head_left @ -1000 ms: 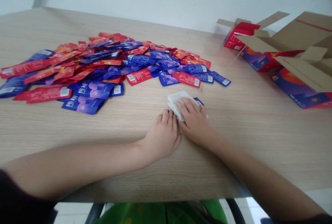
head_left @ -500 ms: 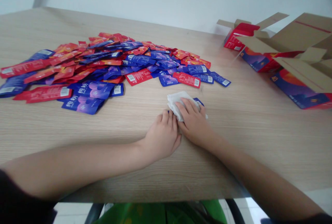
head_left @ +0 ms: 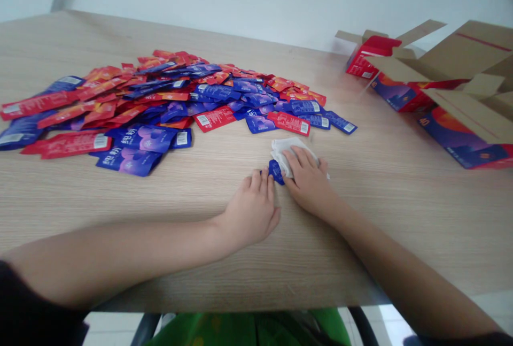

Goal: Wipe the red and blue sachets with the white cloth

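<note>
1. Since prev. frame, R hand [head_left: 308, 180] & white folded tissue [head_left: 286, 156] have slid right across the counter; small blue plastic sachet [head_left: 276, 171] now shows between the hands, no longer mostly covered. L hand [head_left: 250, 208] is at about the same spot.
2. R hand: palm down, fingers apart, pressed flat on tissue, not clamped. Tissue sits partly under it, w/ sachet tucked against its left edge.
3. L hand: palm down, fingers loosely together, resting on counter, holding nothing, tips just beside sachet.
4. Counts: 2 hands, 1 tissue, 1 loose sachet near them. Big heap of glossy red & blue sachets [head_left: 160, 102] lies up-left of hands, too many to count.
5. Far right on light wood-grain counter [head_left: 360, 239]: 1 open brown cardboard carton [head_left: 468, 49], 1 red printed box [head_left: 371, 57], 2 blue-and-orange printed box panels [head_left: 460, 140].
</note>
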A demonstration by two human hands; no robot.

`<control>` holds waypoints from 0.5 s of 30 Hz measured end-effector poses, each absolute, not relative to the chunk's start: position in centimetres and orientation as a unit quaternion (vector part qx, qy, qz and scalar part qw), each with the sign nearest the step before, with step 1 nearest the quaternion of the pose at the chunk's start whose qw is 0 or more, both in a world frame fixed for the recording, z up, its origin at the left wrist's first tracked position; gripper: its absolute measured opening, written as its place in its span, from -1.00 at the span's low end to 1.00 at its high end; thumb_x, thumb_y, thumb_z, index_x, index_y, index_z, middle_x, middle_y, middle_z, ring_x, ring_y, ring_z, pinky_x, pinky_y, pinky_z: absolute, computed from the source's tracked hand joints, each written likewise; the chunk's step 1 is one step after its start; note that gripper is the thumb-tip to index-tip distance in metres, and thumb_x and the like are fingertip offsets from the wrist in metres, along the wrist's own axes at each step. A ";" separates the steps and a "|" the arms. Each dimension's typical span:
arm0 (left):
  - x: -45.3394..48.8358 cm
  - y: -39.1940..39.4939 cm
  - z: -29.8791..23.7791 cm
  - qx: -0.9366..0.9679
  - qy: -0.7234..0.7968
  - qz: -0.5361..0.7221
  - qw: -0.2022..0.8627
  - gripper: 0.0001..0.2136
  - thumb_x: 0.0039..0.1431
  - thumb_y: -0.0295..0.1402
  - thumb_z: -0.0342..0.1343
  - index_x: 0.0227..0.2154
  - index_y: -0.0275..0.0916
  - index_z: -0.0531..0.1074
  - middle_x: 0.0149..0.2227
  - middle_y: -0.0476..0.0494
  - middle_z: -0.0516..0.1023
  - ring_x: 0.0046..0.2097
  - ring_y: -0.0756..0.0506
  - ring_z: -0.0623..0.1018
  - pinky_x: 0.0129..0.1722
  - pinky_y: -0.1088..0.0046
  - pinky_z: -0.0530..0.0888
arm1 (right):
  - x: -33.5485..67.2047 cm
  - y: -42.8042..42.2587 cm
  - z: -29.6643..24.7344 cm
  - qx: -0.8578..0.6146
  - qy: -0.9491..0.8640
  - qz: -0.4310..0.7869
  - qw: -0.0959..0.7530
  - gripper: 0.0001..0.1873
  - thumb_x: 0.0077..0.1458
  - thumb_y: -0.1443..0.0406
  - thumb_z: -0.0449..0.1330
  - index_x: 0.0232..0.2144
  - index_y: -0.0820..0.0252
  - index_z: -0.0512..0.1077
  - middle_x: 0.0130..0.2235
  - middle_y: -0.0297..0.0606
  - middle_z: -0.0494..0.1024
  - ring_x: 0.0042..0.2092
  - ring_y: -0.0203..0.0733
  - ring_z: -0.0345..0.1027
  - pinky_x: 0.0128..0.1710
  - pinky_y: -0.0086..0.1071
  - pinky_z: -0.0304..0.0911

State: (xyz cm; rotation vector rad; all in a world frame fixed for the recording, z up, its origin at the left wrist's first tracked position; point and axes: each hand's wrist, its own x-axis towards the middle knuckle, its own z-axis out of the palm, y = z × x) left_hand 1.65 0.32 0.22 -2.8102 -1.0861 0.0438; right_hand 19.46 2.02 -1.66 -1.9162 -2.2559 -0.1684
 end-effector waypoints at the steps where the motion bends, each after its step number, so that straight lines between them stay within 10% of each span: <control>1: 1.6 0.3 0.2 -0.931 -0.359 0.015 0.064 -0.41 0.30 -0.21 -0.15 0.19 -0.68 0.22 0.21 -0.62 0.29 0.19 -0.43 0.33 0.05 0.10 0.35 | 19.6 2.1 -1.6 -0.643 -0.759 -0.052 0.089 -0.47 0.25 0.17 -0.10 0.22 0.18 0.20 0.29 -0.01 0.21 0.28 0.08 0.03 0.16 0.12 -0.05; 15: 1.5 0.4 0.0 -0.935 -0.349 0.009 0.069 -0.41 0.31 -0.22 -0.18 0.18 -0.70 0.22 0.21 -0.66 0.28 0.19 -0.46 0.34 0.02 0.09 0.37 | 18.5 1.5 -1.4 -0.621 -0.779 -0.047 0.078 -0.46 0.27 0.18 -0.10 0.24 0.21 0.17 0.32 -0.01 0.16 0.31 0.05 -0.03 0.18 0.12 -0.07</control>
